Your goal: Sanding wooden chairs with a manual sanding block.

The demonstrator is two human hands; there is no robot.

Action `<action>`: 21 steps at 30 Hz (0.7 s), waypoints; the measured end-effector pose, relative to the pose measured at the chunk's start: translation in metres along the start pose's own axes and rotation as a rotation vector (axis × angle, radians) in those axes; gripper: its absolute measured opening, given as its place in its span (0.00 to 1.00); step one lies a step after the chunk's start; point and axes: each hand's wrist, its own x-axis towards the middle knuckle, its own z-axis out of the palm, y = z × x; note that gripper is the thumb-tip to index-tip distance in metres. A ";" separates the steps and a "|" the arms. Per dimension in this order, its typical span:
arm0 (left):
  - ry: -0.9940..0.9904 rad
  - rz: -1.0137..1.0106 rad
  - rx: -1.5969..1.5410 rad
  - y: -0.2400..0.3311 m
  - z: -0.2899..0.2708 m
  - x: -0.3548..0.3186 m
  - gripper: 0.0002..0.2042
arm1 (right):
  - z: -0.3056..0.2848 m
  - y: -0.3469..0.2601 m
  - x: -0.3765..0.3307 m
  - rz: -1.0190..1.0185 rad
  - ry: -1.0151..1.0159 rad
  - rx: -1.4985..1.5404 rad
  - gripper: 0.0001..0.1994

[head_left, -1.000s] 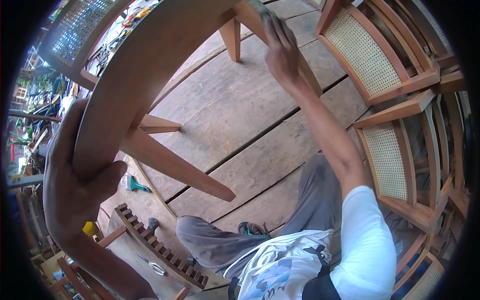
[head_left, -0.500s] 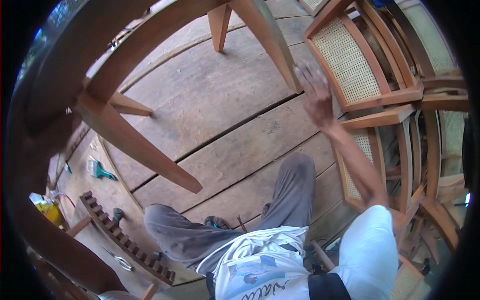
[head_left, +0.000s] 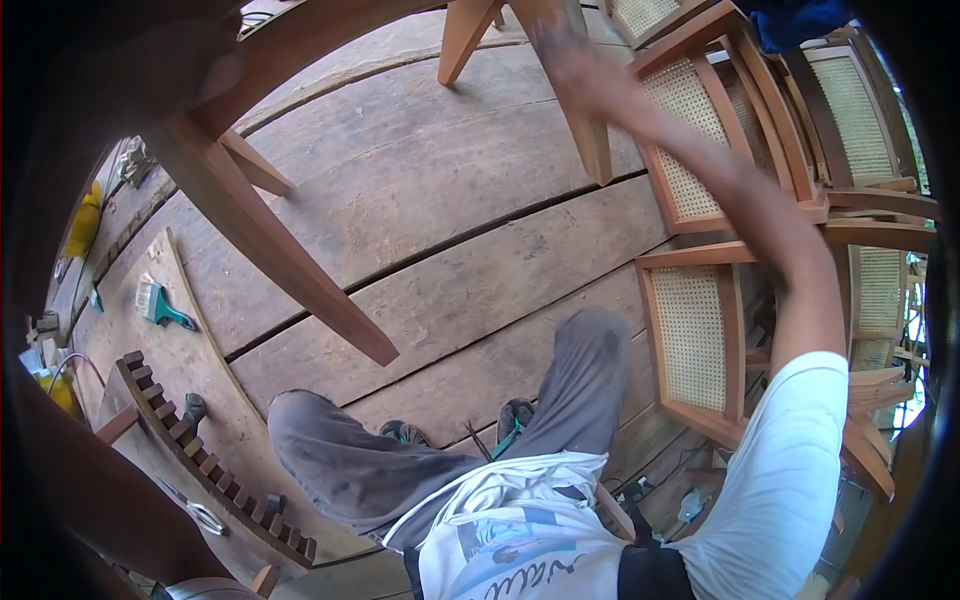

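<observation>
A brown wooden furniture frame [head_left: 330,45] with tapered legs is tilted in front of me. One long leg [head_left: 290,255] angles down toward my knees. My right hand [head_left: 578,70] is on the upper part of the right leg [head_left: 590,140], its fingers smeared by motion; whether anything is under them is hidden. In the dark upper left corner, my left hand [head_left: 185,75] is closed over the frame near the joint of the left leg. Its thumb tip shows, while its other fingers are lost in shadow.
Cane-panelled wooden chairs [head_left: 690,345] are stacked close on the right, with blue cloth [head_left: 795,22] on top. To the left, a green-handled brush [head_left: 160,303] lies on a board beside a slatted curved wooden piece [head_left: 190,430] and pliers [head_left: 207,518]. Rough planks [head_left: 480,260] form the floor.
My right hand has slid from the right leg's lower end up toward its top. My left hand has come higher, onto the frame's corner. The view has shifted slightly.
</observation>
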 end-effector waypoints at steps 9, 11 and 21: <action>-0.016 0.033 -0.038 -0.005 0.010 0.004 0.28 | -0.002 -0.018 -0.060 -0.156 -0.128 0.010 0.24; -0.028 0.044 -0.037 -0.003 0.011 0.008 0.29 | 0.000 -0.021 -0.064 -0.096 -0.136 0.043 0.25; -0.104 0.076 -0.048 0.002 0.021 0.027 0.31 | -0.011 -0.024 -0.109 -0.206 0.037 -0.040 0.27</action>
